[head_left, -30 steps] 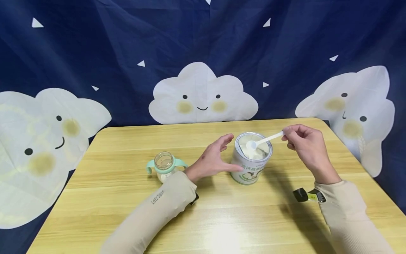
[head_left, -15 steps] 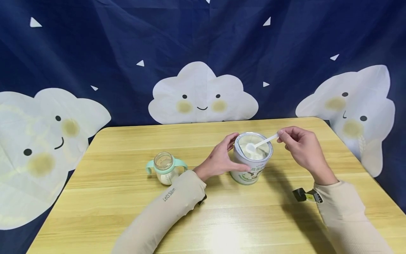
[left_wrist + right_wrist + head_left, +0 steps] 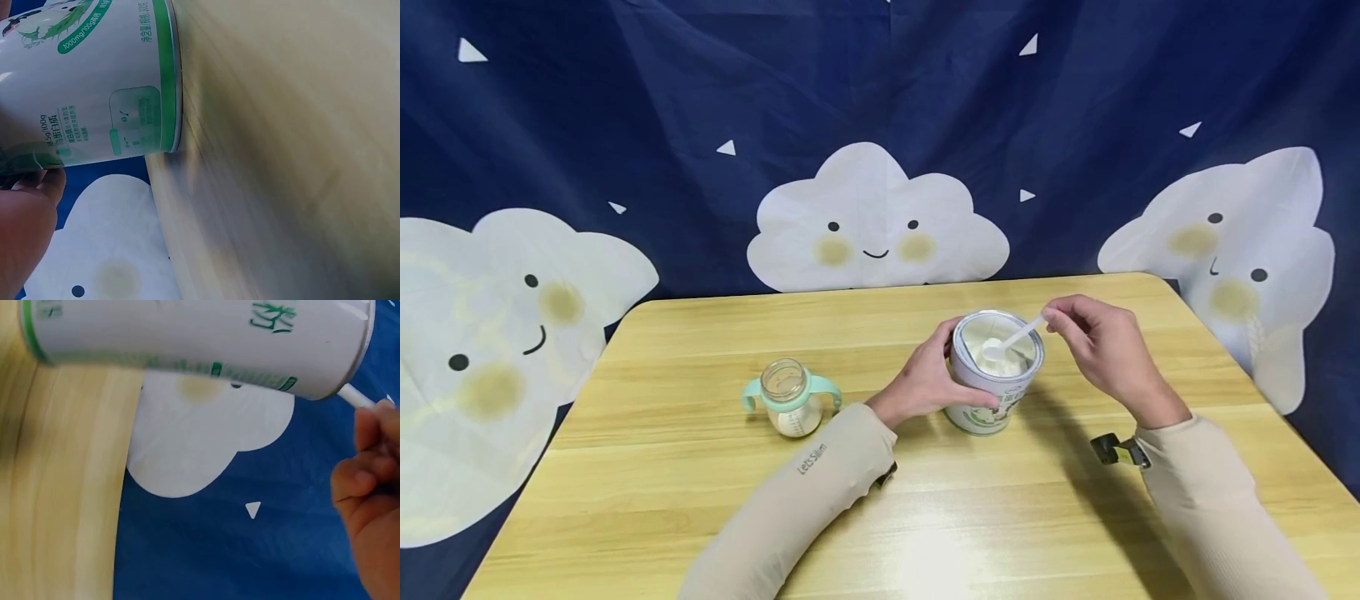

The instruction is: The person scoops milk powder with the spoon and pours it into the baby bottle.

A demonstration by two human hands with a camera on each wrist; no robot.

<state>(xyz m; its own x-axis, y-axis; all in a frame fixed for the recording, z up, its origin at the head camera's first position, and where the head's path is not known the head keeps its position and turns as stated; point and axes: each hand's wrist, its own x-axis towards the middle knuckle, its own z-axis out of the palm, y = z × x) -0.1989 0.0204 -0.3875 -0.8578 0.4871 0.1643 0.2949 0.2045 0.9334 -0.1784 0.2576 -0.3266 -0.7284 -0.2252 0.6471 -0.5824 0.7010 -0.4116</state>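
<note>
The round white tin with green lettering [image 3: 995, 375], open at the top and holding pale powder, stands upright on the light wooden table [image 3: 925, 517], and the left hand [image 3: 925, 379] grips its near-left wall, fingers curled round the side and thumb across the front label. Dipped into the powder is the bowl of a small white plastic scoop [image 3: 1009, 342]; its thin handle slants up over the far-right rim into the right hand [image 3: 1101, 346], whose thumb and fingertips pinch the handle's end just beyond the rim, as the right wrist view also shows. Well left of the gripping fingers, apart from the tin, a small clear glass bottle with mint-green handles [image 3: 790, 398] stands open, a little pale powder in its bottom. A likely slip here: pinched only at its tip, the scoop could twist and spill powder over the rim, and a hard dig might tilt the tin if the left hand's hold slackens.
</note>
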